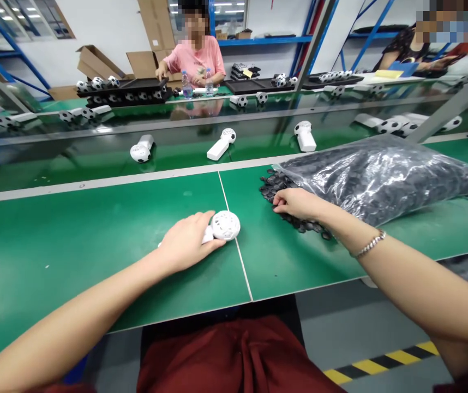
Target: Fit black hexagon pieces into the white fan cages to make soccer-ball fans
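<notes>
While the left hand [187,240] clasps the handle of the white fan [222,226] at frame centre, head pointing right, the right hand [295,203] pinches into the loose black parts [273,183] spilling from the plastic bag [377,174], right of centre, well apart.

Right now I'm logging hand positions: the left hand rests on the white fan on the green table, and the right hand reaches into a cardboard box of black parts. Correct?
Not quite. The head view shows the right hand at loose black parts spilling from a clear plastic bag, not a cardboard box. The left hand does rest on the white fan on the green table.
</notes>
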`<state>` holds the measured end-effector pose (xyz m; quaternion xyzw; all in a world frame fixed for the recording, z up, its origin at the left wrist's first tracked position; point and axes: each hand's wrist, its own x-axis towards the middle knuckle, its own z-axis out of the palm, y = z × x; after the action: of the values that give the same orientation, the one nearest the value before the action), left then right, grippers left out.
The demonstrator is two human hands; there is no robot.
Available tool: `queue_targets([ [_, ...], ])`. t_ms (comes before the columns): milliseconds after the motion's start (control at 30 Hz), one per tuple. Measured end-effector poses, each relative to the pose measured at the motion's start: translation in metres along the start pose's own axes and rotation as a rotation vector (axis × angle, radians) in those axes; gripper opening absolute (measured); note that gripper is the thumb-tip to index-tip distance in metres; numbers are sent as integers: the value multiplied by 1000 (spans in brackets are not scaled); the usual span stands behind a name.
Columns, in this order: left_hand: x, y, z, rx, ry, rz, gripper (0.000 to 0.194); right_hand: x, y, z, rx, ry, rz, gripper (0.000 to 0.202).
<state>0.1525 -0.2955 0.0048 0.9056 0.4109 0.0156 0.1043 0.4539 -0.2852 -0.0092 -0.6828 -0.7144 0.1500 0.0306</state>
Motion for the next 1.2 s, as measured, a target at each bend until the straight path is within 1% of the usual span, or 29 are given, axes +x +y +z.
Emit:
queue_targets([
  [67, 9, 5, 4, 18, 17, 1, 66, 5, 2, -3, -7, -30, -14, 7],
  [133, 15, 9, 7, 43, 1, 10, 68, 5, 1, -4, -21, -34, -36, 11],
  [200, 16, 12, 8, 48, -24, 2, 70, 0, -2, -4, -23, -10, -60, 11],
  [267, 15, 15, 7, 23, -51, -27, 73, -11, -9, -1, 3, 34, -88, 6],
  [300, 14, 16, 6, 0, -68, -44, 73, -17, -14, 1, 26, 65, -113, 3],
  [367, 13, 18, 3, -54, -102, -76, 73, -32, -27, 6, 102, 149, -187, 6],
  [433, 14, 19, 0, -93, -107, -72, 76, -46, -42, 10, 213, 232, -260, 9],
  [500, 16, 19, -1, -111, -66, -18, 80, -58, -57, 14, 336, 279, -312, 10],
  [600, 21, 19, 0, -164, -2, 61, 81, -67, -75, 21, 455, 289, -388, 9],
  [667, 23, 18, 3, -218, 14, 66, 77, -66, -82, 26, 495, 292, -421, 8],
  [733, 23, 18, 5, -259, 30, 59, 74, -63, -86, 30, 487, 299, -429, 6],
  [867, 20, 18, 6, -301, 62, 48, 68, -56, -89, 33, 331, 332, -494, 9],
  [933, 20, 18, 6, -303, 69, 46, 65, -55, -90, 33, 304, 361, -530, 11],
  [1000, 21, 18, 6, -300, 75, 49, 63, -53, -90, 34, 368, 388, -520, 9],
  [1100, 21, 17, 6, -320, 91, 59, 61, -50, -87, 37, 516, 406, -449, 6],
  [1133, 22, 16, 6, -332, 95, 62, 60, -49, -87, 38, 566, 393, -426, 8],
  [1200, 22, 16, 7, -352, 103, 64, 58, -47, -87, 43, 670, 330, -386, 24],
])
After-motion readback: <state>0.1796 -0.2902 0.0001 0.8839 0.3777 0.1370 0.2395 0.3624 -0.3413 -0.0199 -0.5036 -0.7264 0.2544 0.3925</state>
